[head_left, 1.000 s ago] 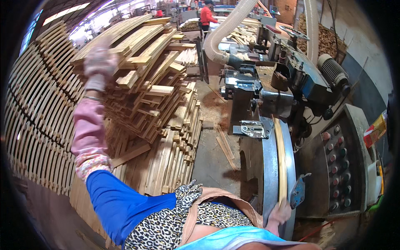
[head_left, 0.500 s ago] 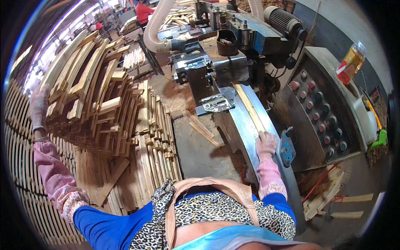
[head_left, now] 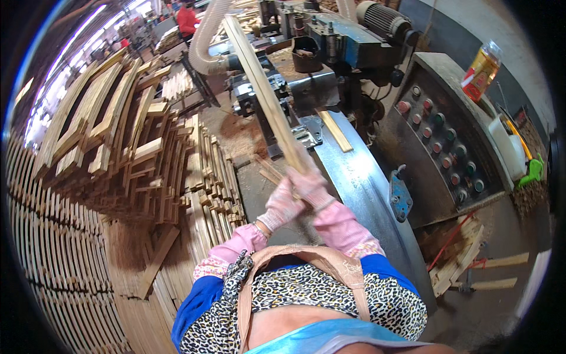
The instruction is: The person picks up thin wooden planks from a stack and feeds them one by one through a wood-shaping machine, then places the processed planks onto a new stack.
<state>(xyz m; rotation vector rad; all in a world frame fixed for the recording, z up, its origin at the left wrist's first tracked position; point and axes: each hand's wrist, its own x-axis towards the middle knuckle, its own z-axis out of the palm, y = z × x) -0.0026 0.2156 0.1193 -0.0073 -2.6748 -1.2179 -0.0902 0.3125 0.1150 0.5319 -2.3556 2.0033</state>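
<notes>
A long wooden strip slants up and away in front of me, its far end raised over the machine. Around its near end my right hand is closed, in a pale work glove. Just below and left, my left hand, gloved too, is closed on the same end, close against the right one. The strip's very end is hidden by the gloves. Another wooden strip lies on the shiny metal machine bed, its far end under the machine head.
Stacked wooden strips rise at my left. A control panel with several buttons stands at right, a bottle on top. A ribbed hose hangs at the far side. A blue bracket sits on the bed's edge. Farther off is a person in red.
My left hand came from the stack with a strip, which now points ahead. My right hand left the strip on the bed and joined the left; that bed strip moved farther into the machine.
</notes>
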